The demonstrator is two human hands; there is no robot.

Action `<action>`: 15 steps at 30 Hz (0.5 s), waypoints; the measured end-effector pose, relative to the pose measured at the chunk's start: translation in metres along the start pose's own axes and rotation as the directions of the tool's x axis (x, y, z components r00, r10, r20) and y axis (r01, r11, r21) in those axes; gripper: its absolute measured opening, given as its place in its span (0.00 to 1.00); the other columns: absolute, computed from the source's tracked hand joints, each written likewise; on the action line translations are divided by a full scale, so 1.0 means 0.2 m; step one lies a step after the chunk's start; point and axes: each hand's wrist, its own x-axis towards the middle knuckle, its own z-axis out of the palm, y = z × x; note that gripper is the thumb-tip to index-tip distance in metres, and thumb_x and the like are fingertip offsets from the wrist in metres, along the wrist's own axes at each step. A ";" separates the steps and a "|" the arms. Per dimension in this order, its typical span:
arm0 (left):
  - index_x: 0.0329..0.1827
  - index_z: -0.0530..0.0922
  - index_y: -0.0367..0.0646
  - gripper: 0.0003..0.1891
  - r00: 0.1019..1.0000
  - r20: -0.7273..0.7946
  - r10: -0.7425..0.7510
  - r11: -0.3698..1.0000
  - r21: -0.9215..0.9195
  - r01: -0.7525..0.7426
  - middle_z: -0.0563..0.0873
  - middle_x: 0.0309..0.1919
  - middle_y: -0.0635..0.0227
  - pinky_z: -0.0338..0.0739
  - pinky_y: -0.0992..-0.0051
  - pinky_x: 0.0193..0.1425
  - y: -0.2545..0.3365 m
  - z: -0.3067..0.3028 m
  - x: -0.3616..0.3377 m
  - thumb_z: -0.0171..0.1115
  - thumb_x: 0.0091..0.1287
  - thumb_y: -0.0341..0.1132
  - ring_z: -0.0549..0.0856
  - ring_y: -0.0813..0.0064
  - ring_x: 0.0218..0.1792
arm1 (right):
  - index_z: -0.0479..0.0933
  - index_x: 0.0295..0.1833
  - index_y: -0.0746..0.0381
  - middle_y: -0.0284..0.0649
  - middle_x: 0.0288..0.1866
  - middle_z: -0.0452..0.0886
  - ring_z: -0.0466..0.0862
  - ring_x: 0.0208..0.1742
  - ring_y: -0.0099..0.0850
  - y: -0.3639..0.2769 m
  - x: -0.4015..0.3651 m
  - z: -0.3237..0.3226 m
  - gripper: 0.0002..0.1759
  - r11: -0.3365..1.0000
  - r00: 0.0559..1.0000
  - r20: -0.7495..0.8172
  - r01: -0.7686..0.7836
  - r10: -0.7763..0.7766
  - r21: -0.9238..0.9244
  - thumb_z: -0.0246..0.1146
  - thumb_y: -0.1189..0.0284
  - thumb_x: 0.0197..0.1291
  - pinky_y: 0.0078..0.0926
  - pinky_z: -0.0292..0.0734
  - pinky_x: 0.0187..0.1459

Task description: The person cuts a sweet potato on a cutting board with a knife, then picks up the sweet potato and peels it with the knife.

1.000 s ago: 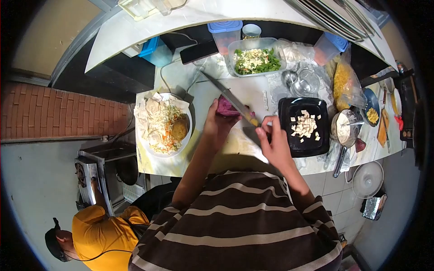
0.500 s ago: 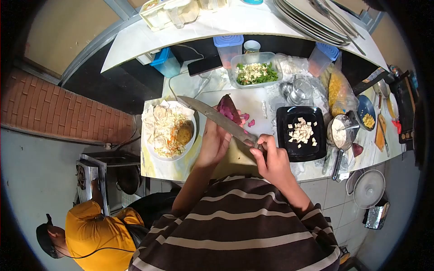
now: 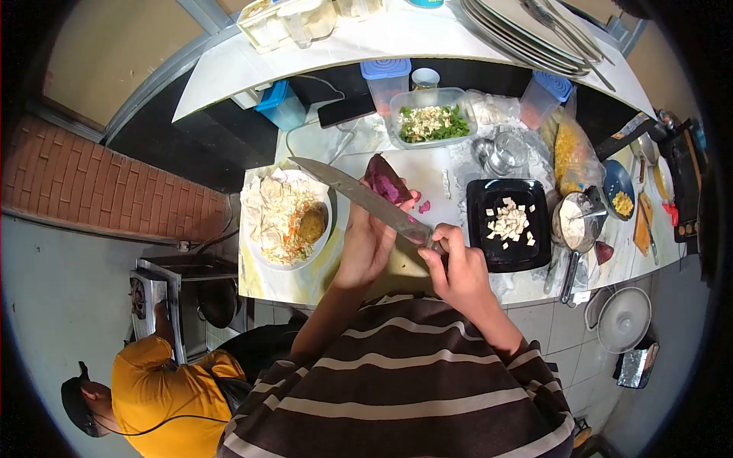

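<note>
My left hand (image 3: 368, 243) holds a dark purple root vegetable (image 3: 388, 182) whose cut side shows bright purple. My right hand (image 3: 460, 263) grips the handle of a large knife (image 3: 359, 195), its blade slanting up to the left across my left hand and in front of the vegetable. Small purple bits (image 3: 424, 207) lie on the white cutting board (image 3: 435, 164) beneath. To the right, a black square plate (image 3: 509, 260) holds pale diced cubes (image 3: 510, 222). On the left is a white plate (image 3: 284, 266) with shredded vegetables and pale pieces.
Behind the board sits a clear container (image 3: 432, 142) of chopped greens. A glass (image 3: 506, 156), a bag of yellow food (image 3: 573, 156) and a saucepan (image 3: 573, 221) stand at the right. A person in a yellow shirt (image 3: 164, 393) is at the lower left, by a stove (image 3: 149, 298).
The vegetable has turned slightly in my left hand, showing more of its cut side. The knife tip has shifted a little to the left and up.
</note>
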 end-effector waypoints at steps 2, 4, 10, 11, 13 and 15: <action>0.68 0.65 0.41 0.20 1.000 0.006 0.017 1.000 0.017 -0.017 0.75 0.62 0.55 0.73 0.64 0.72 -0.01 0.00 0.00 0.41 0.82 0.45 0.79 0.57 0.62 | 0.69 0.52 0.64 0.44 0.20 0.79 0.81 0.18 0.44 0.00 0.00 0.00 0.15 1.000 1.000 -0.004 -0.005 0.005 -0.003 0.64 0.70 0.67 0.38 0.72 0.21; 0.68 0.65 0.41 0.20 0.999 0.011 0.034 0.999 0.033 -0.034 0.75 0.62 0.55 0.73 0.64 0.72 -0.01 0.00 0.00 0.41 0.82 0.44 0.79 0.57 0.62 | 0.69 0.52 0.64 0.45 0.21 0.79 0.81 0.19 0.44 0.00 0.00 0.00 0.15 1.000 1.000 -0.007 -0.010 0.010 -0.006 0.64 0.70 0.67 0.38 0.72 0.20; 0.68 0.65 0.40 0.20 1.000 -0.023 0.005 1.000 0.009 -0.005 0.76 0.61 0.55 0.73 0.64 0.72 -0.01 0.01 0.02 0.41 0.82 0.43 0.79 0.57 0.62 | 0.69 0.52 0.64 0.45 0.22 0.80 0.82 0.20 0.45 0.00 0.01 -0.01 0.16 1.000 1.000 -0.006 -0.016 0.016 -0.009 0.65 0.69 0.66 0.38 0.72 0.21; 0.68 0.65 0.40 0.20 1.000 -0.016 0.022 0.999 0.025 -0.021 0.76 0.61 0.55 0.73 0.63 0.72 -0.01 0.01 0.02 0.41 0.82 0.43 0.79 0.57 0.62 | 0.69 0.52 0.64 0.45 0.23 0.80 0.82 0.20 0.45 0.00 0.01 -0.01 0.16 1.000 1.000 -0.010 -0.013 0.013 -0.003 0.65 0.69 0.66 0.38 0.72 0.21; 0.68 0.66 0.39 0.20 0.999 -0.010 0.037 0.999 0.040 -0.036 0.76 0.61 0.55 0.73 0.63 0.72 0.00 0.01 0.02 0.42 0.82 0.44 0.79 0.57 0.61 | 0.68 0.52 0.64 0.45 0.23 0.80 0.82 0.20 0.46 0.00 0.01 0.00 0.16 1.000 1.000 -0.013 -0.011 0.011 0.004 0.64 0.69 0.66 0.38 0.73 0.21; 0.67 0.66 0.39 0.22 1.000 -0.020 0.022 1.000 0.019 -0.021 0.77 0.60 0.55 0.73 0.63 0.71 0.00 0.01 0.02 0.42 0.82 0.46 0.80 0.58 0.61 | 0.68 0.52 0.64 0.46 0.23 0.80 0.82 0.20 0.46 0.00 0.01 0.01 0.16 1.000 0.999 -0.037 -0.008 0.009 0.006 0.64 0.69 0.67 0.39 0.73 0.21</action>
